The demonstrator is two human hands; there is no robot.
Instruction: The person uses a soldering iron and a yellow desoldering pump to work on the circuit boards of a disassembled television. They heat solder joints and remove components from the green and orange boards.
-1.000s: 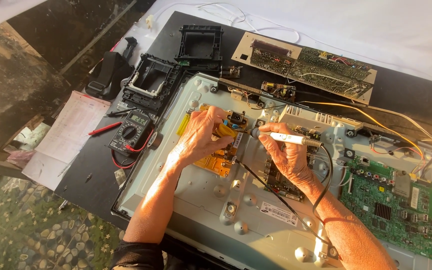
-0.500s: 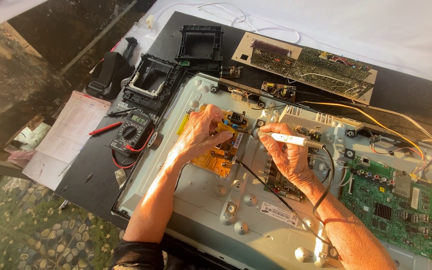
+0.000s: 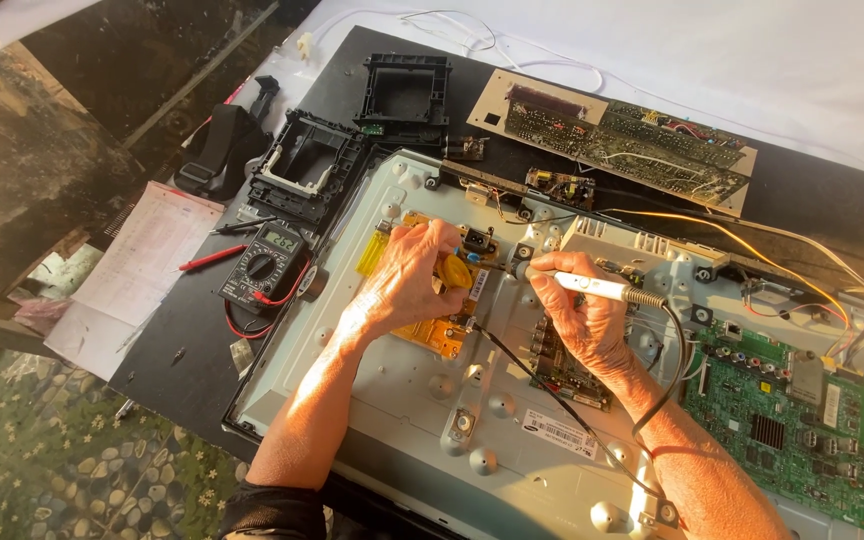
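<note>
My left hand (image 3: 407, 280) lies palm down on a yellow circuit board (image 3: 434, 338) in the open back of a flat screen, its fingers curled over the board's far edge. A thin black lead (image 3: 542, 385) runs out from under this hand toward the lower right. My right hand (image 3: 584, 322) holds a white pen-shaped tool (image 3: 597, 287) with a black cable, its tip pointing left at the board's top right corner. A dark circuit board (image 3: 564, 365) sits under my right wrist.
The metal chassis (image 3: 392, 430) carries a green board (image 3: 792, 420) at the right. A multimeter (image 3: 264, 262) with red leads lies left of it, beside a paper sheet (image 3: 137, 270). Black plastic frames (image 3: 307, 170) and a long circuit board (image 3: 622, 140) lie behind.
My left hand has slid slightly up and to the right over the yellow board. The right hand and its tool have barely moved.
</note>
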